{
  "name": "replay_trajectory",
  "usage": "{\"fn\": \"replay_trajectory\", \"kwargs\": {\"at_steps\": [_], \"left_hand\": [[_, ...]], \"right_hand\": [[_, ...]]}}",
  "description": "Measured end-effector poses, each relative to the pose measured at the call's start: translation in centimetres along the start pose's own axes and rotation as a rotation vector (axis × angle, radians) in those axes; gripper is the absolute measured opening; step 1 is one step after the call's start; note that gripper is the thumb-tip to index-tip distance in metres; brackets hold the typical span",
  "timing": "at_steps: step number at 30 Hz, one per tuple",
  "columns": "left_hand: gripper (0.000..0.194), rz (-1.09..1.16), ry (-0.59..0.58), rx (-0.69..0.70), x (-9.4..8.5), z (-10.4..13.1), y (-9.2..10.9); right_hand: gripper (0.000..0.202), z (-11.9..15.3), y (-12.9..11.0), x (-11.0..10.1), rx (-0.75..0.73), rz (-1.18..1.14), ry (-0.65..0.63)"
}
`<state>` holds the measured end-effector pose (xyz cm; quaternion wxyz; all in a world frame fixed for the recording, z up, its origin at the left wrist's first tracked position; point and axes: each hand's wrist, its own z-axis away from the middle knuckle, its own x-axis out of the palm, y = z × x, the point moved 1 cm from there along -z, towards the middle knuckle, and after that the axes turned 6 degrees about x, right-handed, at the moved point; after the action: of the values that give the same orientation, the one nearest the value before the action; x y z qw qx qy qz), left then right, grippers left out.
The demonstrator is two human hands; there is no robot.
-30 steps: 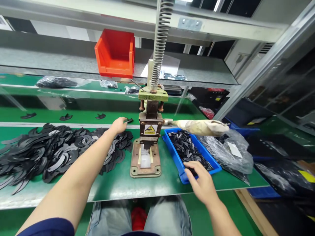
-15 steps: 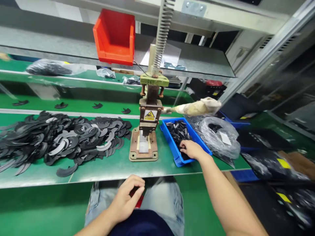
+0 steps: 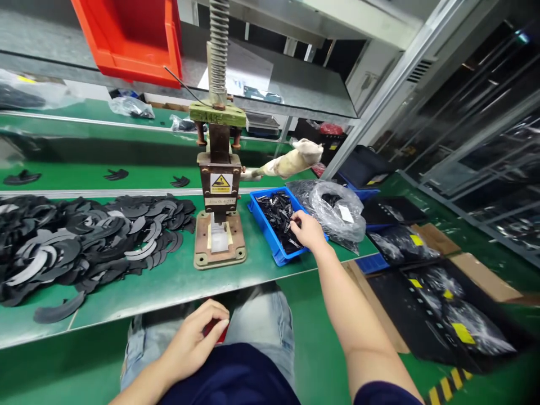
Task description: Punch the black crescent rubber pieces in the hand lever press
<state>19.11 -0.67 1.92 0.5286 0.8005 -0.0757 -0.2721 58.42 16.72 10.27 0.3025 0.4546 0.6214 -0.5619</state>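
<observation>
My right hand (image 3: 307, 229) reaches into a blue bin (image 3: 270, 239) of small narrow black parts (image 3: 276, 211). Its fingers are bent, with thumb and forefinger pinched around a small black part whose shape is mostly hidden. Above my lap, my left hand (image 3: 196, 334) is loosely curled with the thumb near the fingertips; I see nothing in it. Left of the bin stands a hand press (image 3: 219, 174) with a wrapped lever (image 3: 291, 160). A pale block (image 3: 219, 239) sits on its base under the ram.
Curved black pieces (image 3: 93, 236) lie heaped on the green bench left of the press. Several more lie along the strip behind. A red bin (image 3: 135, 67) stands on the shelf above. Right of the blue bin is a clear plastic bag (image 3: 337, 208); bagged goods (image 3: 459, 309) lie lower right.
The view has swung right, so the bench things appear further left. My right hand stays in the blue bin, its fingers slightly shifted among the parts. My left hand keeps its curled pose.
</observation>
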Motion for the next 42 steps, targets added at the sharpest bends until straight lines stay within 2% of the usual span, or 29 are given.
{"fn": "replay_trajectory", "kwargs": {"at_steps": [5, 10, 22, 29, 32, 36, 39, 42], "left_hand": [[0.014, -0.011, 0.011, 0.047, -0.9, -1.4, 0.4], [0.013, -0.028, 0.022, 0.086, -1.9, -3.3, 1.1], [0.010, -0.028, 0.011, 0.160, -2.5, -6.3, 1.9], [0.010, -0.062, -0.025, 0.221, -2.5, -8.3, 2.0], [0.013, -0.127, -0.003, 0.227, -1.7, -11.2, 2.3], [0.031, -0.208, 0.014, 0.251, 0.4, -17.9, 2.6], [0.043, -0.206, -0.043, 0.225, 2.0, -22.8, 2.8], [0.035, -0.146, -0.135, 0.189, 3.2, -25.2, 3.0]], "right_hand": [[0.040, 1.0, 0.3, 0.5, 0.003, -0.222, 0.130], [0.032, 2.1, 0.5, 1.3, 0.014, -0.339, 0.133], [0.032, 4.0, -0.4, 0.4, -0.022, -0.334, 0.214], [0.014, 5.0, -1.1, 1.0, -0.045, -0.306, 0.203], [0.012, 5.3, -1.8, 0.7, -0.052, -0.349, 0.216], [0.014, 6.2, -3.4, -0.3, -0.083, -0.426, 0.223], [0.016, 7.0, -4.0, -1.2, -0.110, -0.476, 0.219], [0.017, 7.4, -3.5, -2.0, -0.122, -0.520, 0.205]]}}
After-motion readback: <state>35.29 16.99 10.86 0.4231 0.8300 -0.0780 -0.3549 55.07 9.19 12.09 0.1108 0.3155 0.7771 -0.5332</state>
